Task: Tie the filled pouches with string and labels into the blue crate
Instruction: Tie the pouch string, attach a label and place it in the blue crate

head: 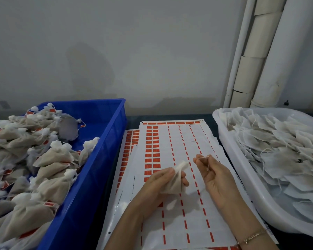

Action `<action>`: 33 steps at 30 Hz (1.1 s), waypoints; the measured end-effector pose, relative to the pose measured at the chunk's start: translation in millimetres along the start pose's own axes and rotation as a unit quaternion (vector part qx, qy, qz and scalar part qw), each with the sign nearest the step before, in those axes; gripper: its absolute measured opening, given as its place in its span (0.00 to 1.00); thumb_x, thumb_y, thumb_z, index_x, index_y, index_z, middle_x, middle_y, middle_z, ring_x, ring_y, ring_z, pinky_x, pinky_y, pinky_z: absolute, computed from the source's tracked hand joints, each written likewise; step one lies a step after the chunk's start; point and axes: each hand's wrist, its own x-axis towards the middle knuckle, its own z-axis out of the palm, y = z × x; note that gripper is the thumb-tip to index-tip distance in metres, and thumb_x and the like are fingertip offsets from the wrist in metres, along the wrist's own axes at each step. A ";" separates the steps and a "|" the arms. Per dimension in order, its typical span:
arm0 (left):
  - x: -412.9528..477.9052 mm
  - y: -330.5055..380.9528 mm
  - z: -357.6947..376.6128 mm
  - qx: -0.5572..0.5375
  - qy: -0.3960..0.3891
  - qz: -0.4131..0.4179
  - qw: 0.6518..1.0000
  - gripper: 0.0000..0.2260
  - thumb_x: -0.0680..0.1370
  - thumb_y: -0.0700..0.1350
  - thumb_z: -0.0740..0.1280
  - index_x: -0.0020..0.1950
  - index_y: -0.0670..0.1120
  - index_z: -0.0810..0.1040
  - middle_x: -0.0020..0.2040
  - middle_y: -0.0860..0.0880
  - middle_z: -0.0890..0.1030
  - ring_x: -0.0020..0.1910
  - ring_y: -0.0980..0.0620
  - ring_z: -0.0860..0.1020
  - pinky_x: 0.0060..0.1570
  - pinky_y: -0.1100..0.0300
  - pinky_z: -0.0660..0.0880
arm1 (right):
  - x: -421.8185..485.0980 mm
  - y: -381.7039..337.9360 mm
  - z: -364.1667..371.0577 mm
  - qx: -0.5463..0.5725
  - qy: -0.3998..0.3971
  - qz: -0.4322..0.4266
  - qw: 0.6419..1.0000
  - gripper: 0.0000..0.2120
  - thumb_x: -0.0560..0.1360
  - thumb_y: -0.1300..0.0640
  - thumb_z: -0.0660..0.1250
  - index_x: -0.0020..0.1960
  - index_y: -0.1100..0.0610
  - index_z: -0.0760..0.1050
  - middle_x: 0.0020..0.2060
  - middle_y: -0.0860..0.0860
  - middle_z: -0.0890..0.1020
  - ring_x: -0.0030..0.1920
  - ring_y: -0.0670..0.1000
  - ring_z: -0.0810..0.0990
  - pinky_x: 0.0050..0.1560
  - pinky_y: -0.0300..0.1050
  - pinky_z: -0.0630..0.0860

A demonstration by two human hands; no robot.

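Observation:
My left hand (163,183) grips a filled white pouch (173,181) by its gathered neck, above the label sheets. A thin white string (207,162) is pinched between the fingertips of my right hand (213,175), just right of the pouch top, its ends hanging loose. The blue crate (98,159) on the left holds several tied pouches (49,159) with red labels. On the right, a white tub (246,177) is full of flat untied pouches with strings (282,150).
Sheets of red labels (152,147) lie stacked on the dark table between crate and tub; many label spots are peeled off. A grey wall and white pipes (257,56) stand behind. A bracelet (251,238) is on my right wrist.

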 end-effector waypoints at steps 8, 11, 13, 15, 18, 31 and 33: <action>6.8 1.1 -6.2 -0.099 0.040 0.083 0.991 0.23 0.65 0.61 0.73 0.56 0.53 0.81 0.56 0.51 0.81 0.57 0.49 0.78 0.56 0.56 0.75 | -0.1 18.6 -10.0 -0.594 0.069 -0.236 0.766 0.05 0.79 0.55 0.61 0.45 0.51 0.74 0.37 0.41 0.79 0.38 0.40 0.77 0.42 0.33 0.75; 8.0 -1.3 -7.7 -0.053 0.103 0.089 0.989 0.17 0.74 0.55 0.68 0.62 0.54 0.77 0.61 0.58 0.78 0.63 0.51 0.74 0.59 0.57 0.74 | -0.9 26.2 -11.6 -0.670 -0.002 -0.286 0.685 0.02 0.78 0.56 0.64 0.48 0.50 0.73 0.42 0.42 0.77 0.41 0.41 0.76 0.43 0.29 0.72; 9.4 -5.9 -6.4 -0.014 0.139 0.100 0.985 0.16 0.77 0.51 0.64 0.65 0.55 0.74 0.62 0.61 0.76 0.64 0.53 0.73 0.56 0.62 0.73 | -2.3 29.9 -10.1 -0.693 -0.046 -0.272 0.666 0.02 0.77 0.55 0.65 0.47 0.49 0.73 0.43 0.42 0.76 0.42 0.41 0.76 0.44 0.29 0.72; 9.7 -9.4 -4.8 0.014 0.173 0.106 0.979 0.17 0.77 0.51 0.63 0.66 0.55 0.74 0.61 0.61 0.77 0.62 0.56 0.74 0.50 0.67 0.74 | -4.6 32.6 -7.2 -0.701 -0.080 -0.255 0.662 0.01 0.77 0.54 0.65 0.47 0.49 0.73 0.44 0.42 0.76 0.44 0.41 0.76 0.47 0.29 0.72; 9.4 -13.0 -3.7 0.067 0.206 0.121 0.969 0.18 0.75 0.54 0.64 0.64 0.54 0.76 0.58 0.60 0.79 0.58 0.57 0.77 0.45 0.70 0.76 | -8.0 33.9 -2.0 -0.671 -0.117 -0.237 0.692 0.01 0.77 0.56 0.65 0.47 0.50 0.75 0.44 0.43 0.78 0.45 0.41 0.77 0.48 0.27 0.73; 14.3 -21.1 3.5 0.260 0.245 0.174 0.918 0.12 0.75 0.48 0.69 0.57 0.60 0.77 0.58 0.64 0.74 0.60 0.59 0.73 0.61 0.61 0.74 | -15.4 39.0 3.6 -0.565 -0.155 -0.184 0.789 0.03 0.74 0.53 0.68 0.48 0.47 0.79 0.43 0.41 0.82 0.47 0.41 0.80 0.50 0.32 0.77; 14.6 -22.3 3.5 0.261 0.245 0.177 0.917 0.12 0.75 0.48 0.68 0.58 0.58 0.78 0.59 0.63 0.75 0.61 0.58 0.73 0.61 0.60 0.73 | -16.2 40.3 3.5 -0.563 -0.159 -0.188 0.789 0.04 0.74 0.53 0.69 0.47 0.45 0.79 0.44 0.41 0.82 0.47 0.40 0.80 0.50 0.32 0.77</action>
